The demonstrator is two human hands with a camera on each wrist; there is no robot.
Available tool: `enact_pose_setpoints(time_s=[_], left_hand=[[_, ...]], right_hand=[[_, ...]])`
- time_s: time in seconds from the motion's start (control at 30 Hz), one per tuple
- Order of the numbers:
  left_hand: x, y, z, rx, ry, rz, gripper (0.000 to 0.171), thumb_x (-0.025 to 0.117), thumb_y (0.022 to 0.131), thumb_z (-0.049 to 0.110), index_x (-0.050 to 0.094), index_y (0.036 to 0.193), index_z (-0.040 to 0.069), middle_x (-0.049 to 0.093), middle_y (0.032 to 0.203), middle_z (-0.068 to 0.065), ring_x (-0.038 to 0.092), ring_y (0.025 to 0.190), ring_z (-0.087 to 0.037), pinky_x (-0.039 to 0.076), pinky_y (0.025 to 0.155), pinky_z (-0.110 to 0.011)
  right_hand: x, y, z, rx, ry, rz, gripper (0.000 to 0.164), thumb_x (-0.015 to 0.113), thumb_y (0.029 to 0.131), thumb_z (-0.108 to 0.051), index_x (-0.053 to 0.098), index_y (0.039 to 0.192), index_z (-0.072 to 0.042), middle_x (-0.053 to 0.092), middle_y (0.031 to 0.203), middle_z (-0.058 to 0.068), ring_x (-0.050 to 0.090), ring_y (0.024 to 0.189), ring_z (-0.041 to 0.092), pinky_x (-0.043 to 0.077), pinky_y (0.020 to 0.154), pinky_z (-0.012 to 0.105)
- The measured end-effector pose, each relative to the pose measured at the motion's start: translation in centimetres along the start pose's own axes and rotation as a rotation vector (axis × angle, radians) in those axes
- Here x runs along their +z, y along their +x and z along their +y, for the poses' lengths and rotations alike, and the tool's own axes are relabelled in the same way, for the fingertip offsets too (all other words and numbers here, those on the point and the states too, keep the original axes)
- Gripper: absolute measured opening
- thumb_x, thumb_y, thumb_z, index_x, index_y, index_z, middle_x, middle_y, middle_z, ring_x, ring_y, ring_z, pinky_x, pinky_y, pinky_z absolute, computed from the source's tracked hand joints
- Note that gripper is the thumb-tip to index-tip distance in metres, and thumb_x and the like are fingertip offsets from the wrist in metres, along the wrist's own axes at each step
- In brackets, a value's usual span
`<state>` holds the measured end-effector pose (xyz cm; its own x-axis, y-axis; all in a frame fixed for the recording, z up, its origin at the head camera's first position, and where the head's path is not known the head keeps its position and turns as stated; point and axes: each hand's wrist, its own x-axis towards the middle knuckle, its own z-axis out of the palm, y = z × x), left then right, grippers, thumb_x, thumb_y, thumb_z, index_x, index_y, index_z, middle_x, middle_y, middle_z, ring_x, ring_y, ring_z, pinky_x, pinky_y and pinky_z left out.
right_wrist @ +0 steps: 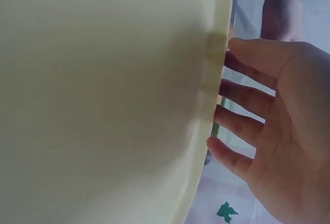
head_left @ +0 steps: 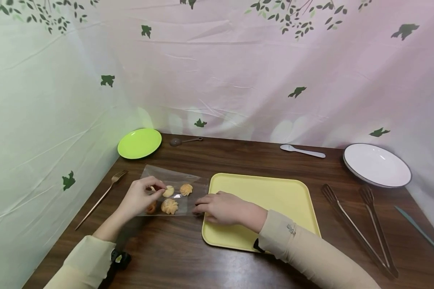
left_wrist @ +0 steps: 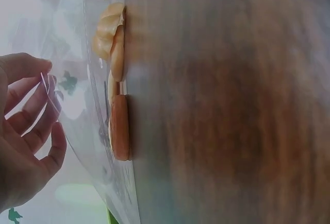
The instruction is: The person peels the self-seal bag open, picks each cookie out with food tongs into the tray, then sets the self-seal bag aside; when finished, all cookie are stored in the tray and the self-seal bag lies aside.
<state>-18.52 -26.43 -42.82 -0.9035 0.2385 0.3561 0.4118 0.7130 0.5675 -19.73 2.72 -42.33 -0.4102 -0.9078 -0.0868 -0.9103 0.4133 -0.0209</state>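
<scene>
A clear plastic bag (head_left: 181, 176) with several cookies inside lies left of the yellow tray (head_left: 271, 192). My left hand (head_left: 141, 196) reaches over the bag's left part, and its thumb and forefinger pinch the upper film, lifted above the cookies in the left wrist view. Among the contents are a swirled cookie (head_left: 186, 190), a ridged one (head_left: 170, 206) and a reddish-brown one (left_wrist: 120, 128). At the tray's left rim is my right hand (head_left: 222, 206); its fingers (right_wrist: 240, 123) are spread and lightly bent, right at the rim and close to the bag's right end.
Along the back are a green plate (head_left: 140, 143), a dark spoon (head_left: 184, 141), a white spoon-like utensil (head_left: 301, 151) and a white dish (head_left: 377, 165). A fork (head_left: 101, 198) lies at the left. Metal tongs (head_left: 358, 233) and a bluish knife (head_left: 421, 230) lie at the right.
</scene>
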Motion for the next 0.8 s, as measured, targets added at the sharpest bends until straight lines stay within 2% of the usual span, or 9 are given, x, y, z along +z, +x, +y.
enact_pose_setpoints(time_s=[0.2,0.3,0.47,0.6,0.8], left_hand=[[0.2,0.2,0.0,-0.043,-0.039,-0.030,0.009,0.072,0.083,0.011,0.068,0.083,0.019,0.063,0.081,0.010,0.059,0.075,-0.008,0.051,0.068,-0.038],[0.2,0.3,0.0,-0.038,-0.031,-0.039,0.012,0.072,0.084,0.010,0.066,0.083,0.021,0.063,0.081,0.009,0.059,0.075,-0.008,0.051,0.068,-0.036],[0.0,0.4,0.1,-0.018,-0.011,-0.030,0.008,0.072,0.084,0.010,0.069,0.087,0.017,0.063,0.081,0.009,0.058,0.075,-0.006,0.051,0.068,-0.033],[0.1,0.6,0.0,-0.007,-0.024,-0.030,0.006,0.071,0.085,0.011,0.072,0.090,0.014,0.064,0.083,0.010,0.058,0.076,-0.006,0.051,0.068,-0.033],[0.1,0.5,0.2,-0.017,-0.036,-0.019,0.006,0.072,0.083,0.009,0.070,0.087,0.013,0.064,0.083,0.010,0.059,0.076,-0.006,0.053,0.070,-0.036]], right_hand=[[-1.2,-2.7,0.2,0.016,0.061,0.077,0.039,0.057,0.095,-0.031,0.052,0.133,-0.026,0.047,0.142,-0.001,0.044,0.131,0.018,0.044,0.098,0.043],[-2.1,-4.8,0.6,0.033,0.101,0.146,0.039,0.058,0.094,-0.030,0.053,0.132,-0.025,0.049,0.140,-0.001,0.047,0.129,0.018,0.043,0.098,0.042],[-3.5,-9.1,1.8,0.083,0.141,0.283,0.036,0.061,0.092,-0.025,0.057,0.128,-0.021,0.053,0.135,0.002,0.051,0.124,0.020,0.043,0.100,0.040],[-3.9,-13.1,3.2,0.197,0.177,0.379,0.034,0.063,0.090,-0.022,0.060,0.124,-0.019,0.057,0.131,0.001,0.053,0.121,0.020,0.044,0.098,0.041],[-3.7,-18.9,5.3,0.483,0.219,0.486,0.034,0.065,0.089,-0.016,0.060,0.122,-0.018,0.060,0.124,-0.001,0.056,0.116,0.022,0.045,0.093,0.044]])
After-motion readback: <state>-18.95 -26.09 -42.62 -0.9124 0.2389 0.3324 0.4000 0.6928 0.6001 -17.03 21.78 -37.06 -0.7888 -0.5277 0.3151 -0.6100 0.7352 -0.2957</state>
